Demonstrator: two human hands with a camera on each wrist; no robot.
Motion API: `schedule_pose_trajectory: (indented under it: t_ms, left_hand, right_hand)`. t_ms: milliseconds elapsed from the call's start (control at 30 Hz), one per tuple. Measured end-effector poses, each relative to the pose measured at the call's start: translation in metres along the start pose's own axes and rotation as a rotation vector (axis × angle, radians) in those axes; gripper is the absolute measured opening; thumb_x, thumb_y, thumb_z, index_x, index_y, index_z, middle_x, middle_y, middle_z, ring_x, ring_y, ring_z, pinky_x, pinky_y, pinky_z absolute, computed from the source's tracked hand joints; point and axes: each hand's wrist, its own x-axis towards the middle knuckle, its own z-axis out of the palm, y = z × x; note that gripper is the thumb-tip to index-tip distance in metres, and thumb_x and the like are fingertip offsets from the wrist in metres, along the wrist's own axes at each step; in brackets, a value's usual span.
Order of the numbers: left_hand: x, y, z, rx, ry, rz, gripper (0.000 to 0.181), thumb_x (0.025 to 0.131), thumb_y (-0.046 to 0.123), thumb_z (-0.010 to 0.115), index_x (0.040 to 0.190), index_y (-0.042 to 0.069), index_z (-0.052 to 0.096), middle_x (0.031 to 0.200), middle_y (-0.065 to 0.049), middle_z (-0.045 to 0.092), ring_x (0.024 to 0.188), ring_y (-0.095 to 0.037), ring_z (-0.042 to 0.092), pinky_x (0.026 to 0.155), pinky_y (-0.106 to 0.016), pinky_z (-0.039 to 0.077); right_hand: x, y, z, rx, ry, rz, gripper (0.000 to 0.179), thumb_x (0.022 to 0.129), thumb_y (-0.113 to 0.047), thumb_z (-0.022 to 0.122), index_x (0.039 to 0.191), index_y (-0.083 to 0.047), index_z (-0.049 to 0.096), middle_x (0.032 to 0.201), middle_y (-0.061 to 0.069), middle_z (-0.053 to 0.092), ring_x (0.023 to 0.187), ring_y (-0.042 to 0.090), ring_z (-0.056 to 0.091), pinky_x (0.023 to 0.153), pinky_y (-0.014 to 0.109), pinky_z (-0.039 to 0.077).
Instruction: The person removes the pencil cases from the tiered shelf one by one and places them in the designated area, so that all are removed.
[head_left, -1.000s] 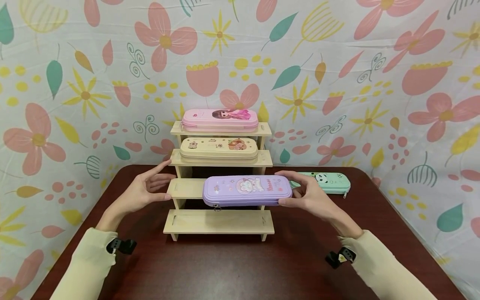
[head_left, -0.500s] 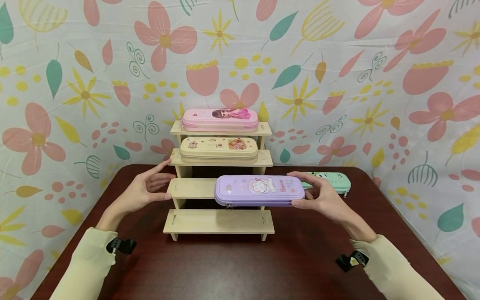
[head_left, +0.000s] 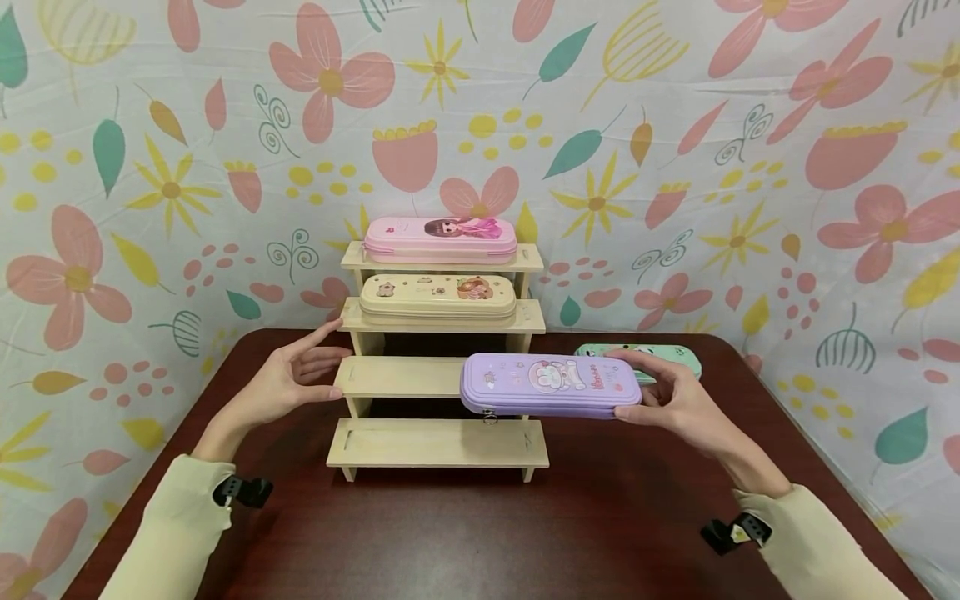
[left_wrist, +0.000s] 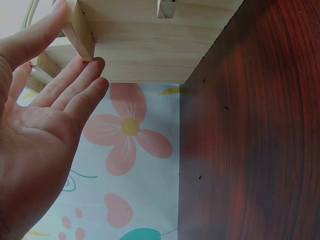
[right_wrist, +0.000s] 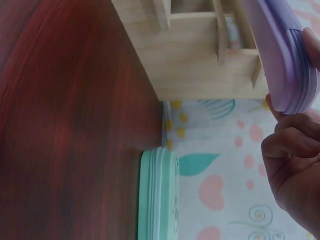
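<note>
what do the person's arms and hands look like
The left hand and right hand are gloveless. The left sleeve and right sleeve are plain pale cream. The left strap and right strap are black, each with a black block; the right shows a yellowish patch.

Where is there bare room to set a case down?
Free: the bottom shelf; the shelf above, between the left hand and purple case; the table in front, between the sleeves. Crowded: the upper two shelves, under the pink case and cream case; the table's back right, where the green case lies.
</note>
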Motion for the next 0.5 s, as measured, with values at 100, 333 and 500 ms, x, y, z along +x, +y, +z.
schedule_pose_trajectory:
  t_ms: [100,333,500]
  left_hand:
    - [-0.001,0.000,0.000,0.006,0.001,-0.003,0.101,0.088,-0.003,0.084,0.169,0.019,0.028,0.145,-0.024,0.059,0.135,-0.034,0.057,0.108,-0.026,0.048]
    - [0.000,0.000,0.000,0.008,0.004,-0.002,0.101,0.088,-0.003,0.084,0.169,0.019,0.028,0.146,-0.024,0.058,0.135,-0.031,0.058,0.107,-0.024,0.048]
    - [0.001,0.000,0.000,0.009,0.002,0.001,0.101,0.088,-0.004,0.084,0.169,0.019,0.028,0.146,-0.027,0.057,0.135,-0.033,0.058,0.107,-0.024,0.048]
  right_hand:
    - [-0.006,0.002,-0.006,0.012,0.000,-0.013,0.065,0.087,0.014,0.078,0.146,0.004,0.054,0.101,0.009,0.064,0.052,0.024,0.024,0.043,0.035,0.033]
    - [-0.023,0.008,-0.023,0.001,0.019,-0.015,0.066,0.086,0.018,0.076,0.147,0.005,0.053,0.067,0.006,0.041,0.051,0.026,0.024,0.043,0.037,0.030]
    - [-0.036,0.010,-0.036,-0.046,0.046,-0.011,0.068,0.085,0.020,0.075,0.148,0.006,0.053,0.066,0.007,0.038,0.053,0.026,0.028,0.044,0.037,0.030]
